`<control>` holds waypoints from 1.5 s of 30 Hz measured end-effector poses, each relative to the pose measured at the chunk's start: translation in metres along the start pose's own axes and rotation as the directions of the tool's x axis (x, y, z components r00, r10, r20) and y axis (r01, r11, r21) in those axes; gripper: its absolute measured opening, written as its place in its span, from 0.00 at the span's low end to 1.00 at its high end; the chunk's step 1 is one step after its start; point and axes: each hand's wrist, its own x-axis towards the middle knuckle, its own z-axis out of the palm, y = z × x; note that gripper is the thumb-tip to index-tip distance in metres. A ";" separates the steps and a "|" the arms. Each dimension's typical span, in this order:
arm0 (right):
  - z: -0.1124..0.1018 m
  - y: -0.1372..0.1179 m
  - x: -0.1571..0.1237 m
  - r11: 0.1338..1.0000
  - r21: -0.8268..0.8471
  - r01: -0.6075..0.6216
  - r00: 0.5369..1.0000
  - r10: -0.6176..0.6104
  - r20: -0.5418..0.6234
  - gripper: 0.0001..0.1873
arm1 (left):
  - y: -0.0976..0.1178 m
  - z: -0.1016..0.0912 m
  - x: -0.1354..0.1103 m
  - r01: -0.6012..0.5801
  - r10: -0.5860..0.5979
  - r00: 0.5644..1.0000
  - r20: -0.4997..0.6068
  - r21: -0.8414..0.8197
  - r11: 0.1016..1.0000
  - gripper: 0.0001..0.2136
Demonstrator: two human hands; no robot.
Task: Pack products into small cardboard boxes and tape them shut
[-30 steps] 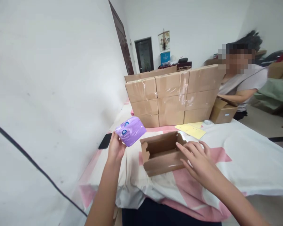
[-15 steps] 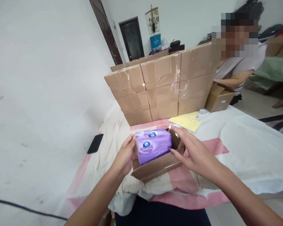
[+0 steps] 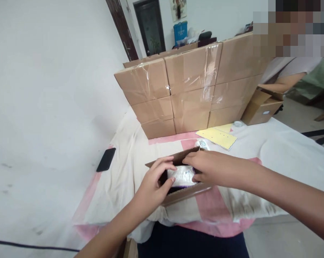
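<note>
An open cardboard box [image 3: 188, 193] stands on the bed in front of me. Inside it lies a tissue pack [image 3: 182, 175], its white side up and a purple edge showing along the near side. My left hand [image 3: 160, 179] reaches in from the left, with curled fingers and thumb on the pack's left end. From the right, my right hand [image 3: 201, 165] grips the other end, its fingertips partly hidden. The lower part of the pack is out of sight behind the near wall.
Taped cartons [image 3: 191, 89] stand stacked behind the box. A yellow sheet [image 3: 218, 138] and a tape roll [image 3: 237, 124] lie on the bed sheet. At right, a person's arm [image 3: 288, 80] is by another open carton [image 3: 262, 107]. A black phone [image 3: 106, 159] rests at left.
The tissue pack has turned from its purple printed face to its white side and sunk deeper into the box. My right hand has closed in on its right end.
</note>
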 end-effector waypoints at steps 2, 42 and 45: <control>0.002 -0.005 0.011 0.993 -0.104 -0.056 0.995 0.064 0.073 0.25 | 0.004 -0.006 -0.013 -0.034 0.029 0.999 0.038 0.138 0.990 0.08; 0.012 -0.012 0.033 0.603 0.683 0.411 0.830 0.062 -0.554 0.28 | -0.011 -0.001 -0.011 0.098 -0.093 0.898 -0.431 -0.010 0.995 0.39; 0.014 -0.025 0.023 0.843 0.422 0.333 0.790 -0.004 -0.614 0.36 | -0.007 -0.001 -0.010 0.076 -0.117 0.863 -0.492 -0.103 0.992 0.36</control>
